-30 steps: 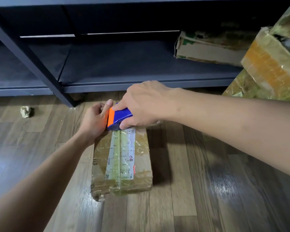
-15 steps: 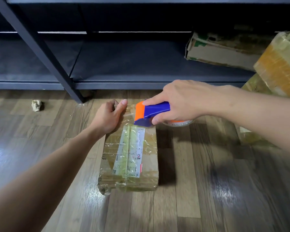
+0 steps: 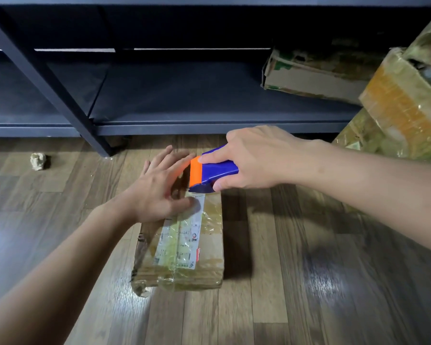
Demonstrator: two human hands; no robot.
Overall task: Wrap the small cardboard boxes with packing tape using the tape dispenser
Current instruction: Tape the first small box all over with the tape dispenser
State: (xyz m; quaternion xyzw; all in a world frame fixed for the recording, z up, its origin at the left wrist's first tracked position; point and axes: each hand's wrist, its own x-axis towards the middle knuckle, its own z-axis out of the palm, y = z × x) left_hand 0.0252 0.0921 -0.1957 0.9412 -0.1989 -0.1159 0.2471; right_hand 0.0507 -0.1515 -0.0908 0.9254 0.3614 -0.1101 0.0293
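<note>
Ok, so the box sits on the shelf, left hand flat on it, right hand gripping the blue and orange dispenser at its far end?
No: the head view shows the box lying on the wooden floor in front of the shelf. The left hand lies flat on it, and the right hand grips the blue and orange dispenser at its far end.

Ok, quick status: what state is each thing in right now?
cardboard box: flat on the floor, closed, taped over its top.
tape dispenser: at the box's far end, held.
right hand: grips the tape dispenser.
left hand: fingers spread, flat on the box top.
paper wad: crumpled, on the floor.
shelf box: crushed, edges torn.
</note>
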